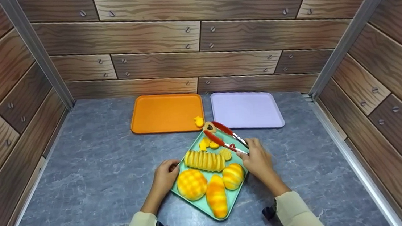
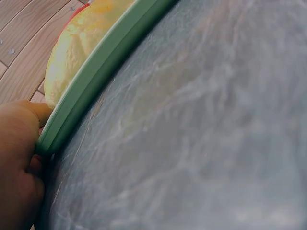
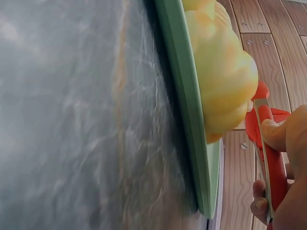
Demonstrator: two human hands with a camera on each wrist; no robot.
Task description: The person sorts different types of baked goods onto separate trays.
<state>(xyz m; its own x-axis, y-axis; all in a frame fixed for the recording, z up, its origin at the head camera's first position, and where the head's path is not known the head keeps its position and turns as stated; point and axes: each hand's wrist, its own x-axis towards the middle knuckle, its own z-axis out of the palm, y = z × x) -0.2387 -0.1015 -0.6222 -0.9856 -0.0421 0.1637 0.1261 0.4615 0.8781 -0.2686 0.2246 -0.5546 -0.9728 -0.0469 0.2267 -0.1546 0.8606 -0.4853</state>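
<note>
My right hand [image 1: 257,158] holds red-tipped tongs [image 1: 227,145] over the far corner of a green tray [image 1: 203,203]. The tong tips stand at either side of a round cookie with a dark heart-shaped middle [image 1: 209,127]; whether they squeeze it I cannot tell. With thumb and fingers, my left hand [image 1: 165,174] pinches the tray's left rim, also seen in the left wrist view [image 2: 19,163]. On this tray lie a sliced loaf [image 1: 204,160], a round bun [image 1: 192,184], a long bread [image 1: 216,197], a striped roll [image 1: 233,176], a round biscuit [image 1: 225,154] and small yellow pieces [image 1: 203,144].
Behind the green tray, an orange tray [image 1: 166,112] lies at left, with a small yellow piece [image 1: 199,121] in its near right corner. A lilac tray [image 1: 246,109] lies at right. Wood-patterned walls [image 1: 158,36] enclose the grey tabletop [image 1: 93,173] at the back and sides.
</note>
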